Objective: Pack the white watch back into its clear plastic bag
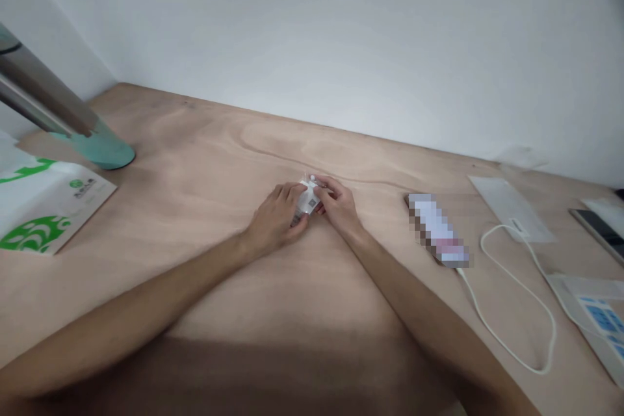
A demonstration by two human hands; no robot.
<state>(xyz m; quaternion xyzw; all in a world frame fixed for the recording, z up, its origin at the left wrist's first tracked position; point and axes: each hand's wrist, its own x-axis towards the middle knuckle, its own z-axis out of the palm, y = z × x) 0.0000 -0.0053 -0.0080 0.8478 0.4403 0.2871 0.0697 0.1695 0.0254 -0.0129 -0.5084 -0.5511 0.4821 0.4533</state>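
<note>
The wooden bench [214,172] runs back to a pale wall [312,32]. At its left, a steel bottle [61,104] with a teal base stands behind a white-and-green printed bag [73,201]. Near the middle, the left hand [275,218] pinches one side of a small white packet, and the right hand [340,205] pinches the other. To their right lies a phone [439,231] (its screen pixelated), a white cable [554,331] at its near end. The packet [309,197], marked with a dark square, sits between both hands' fingertips.

Packet [309,197] partly hidden, bottle [59,99] cut off
</note>
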